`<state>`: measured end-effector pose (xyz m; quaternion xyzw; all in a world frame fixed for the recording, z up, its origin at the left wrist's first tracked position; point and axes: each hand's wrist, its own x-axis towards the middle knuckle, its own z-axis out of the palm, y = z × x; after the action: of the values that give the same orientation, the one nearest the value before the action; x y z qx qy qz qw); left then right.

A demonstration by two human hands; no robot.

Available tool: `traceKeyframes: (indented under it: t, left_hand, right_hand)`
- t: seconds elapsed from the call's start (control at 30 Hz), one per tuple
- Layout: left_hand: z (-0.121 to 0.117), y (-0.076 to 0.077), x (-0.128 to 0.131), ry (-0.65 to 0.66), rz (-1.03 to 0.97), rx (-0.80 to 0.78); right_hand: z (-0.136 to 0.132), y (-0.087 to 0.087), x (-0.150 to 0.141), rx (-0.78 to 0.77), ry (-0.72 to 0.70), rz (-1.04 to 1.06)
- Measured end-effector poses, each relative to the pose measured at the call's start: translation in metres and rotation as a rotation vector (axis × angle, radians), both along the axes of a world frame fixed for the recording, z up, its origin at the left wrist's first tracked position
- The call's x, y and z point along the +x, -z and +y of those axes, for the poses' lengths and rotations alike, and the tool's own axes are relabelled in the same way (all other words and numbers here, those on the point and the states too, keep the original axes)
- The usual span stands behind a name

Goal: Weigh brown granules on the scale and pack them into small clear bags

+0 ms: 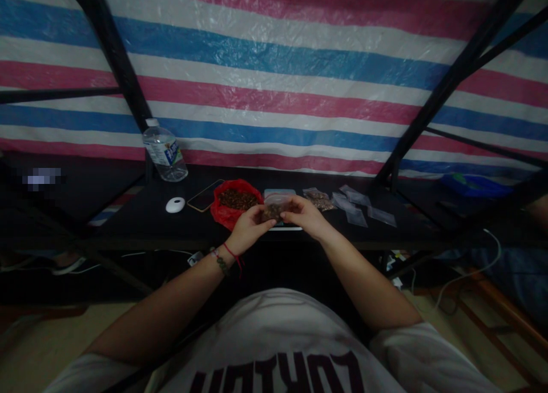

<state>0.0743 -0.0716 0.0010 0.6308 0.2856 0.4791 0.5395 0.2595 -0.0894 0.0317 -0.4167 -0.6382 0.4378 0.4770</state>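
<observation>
Between my two hands is a small clear zip bag with brown bits in its lower part. My left hand grips its left side, thumb in front, and my right hand pinches its right side. Beneath and behind the bag lies a flat pale device, mostly covered, perhaps a scale. To the left of it, a red plastic bag stands open, full of brown bean-like pieces. Right of my hands is a filled zip bag, beside several flat clear zip bags.
A large clear bottle stands at the back left of the black table. In front of it are a white rounded object and a phone. Black metal posts rise on both sides before a striped plastic sheet.
</observation>
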Motion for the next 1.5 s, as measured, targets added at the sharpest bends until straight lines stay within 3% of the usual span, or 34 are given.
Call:
traceKeyframes:
  t: [0.13,0.3,0.53,1.0,1.5]
  left_hand:
    - [-0.004,-0.004,-0.003,0.029,0.099,-0.037]
    - [-0.005,-0.007,-0.005,0.111,0.126,-0.065]
    - [-0.002,-0.006,-0.007,-0.11,0.041,0.008]
    - [-0.001,-0.007,-0.009,-0.192,0.074,0.049]
    - [0.01,0.0,-0.011,-0.238,-0.106,-0.045]
  right_hand:
    - [-0.004,-0.006,-0.002,-0.06,0.035,0.07]
    - [-0.002,-0.003,-0.002,-0.001,0.124,0.045]
    - [0.001,0.005,-0.005,0.041,0.048,0.001]
    - [0.001,0.004,-0.005,0.081,0.135,-0.114]
    - [0.005,0.005,0.001,0.113,0.208,-0.107]
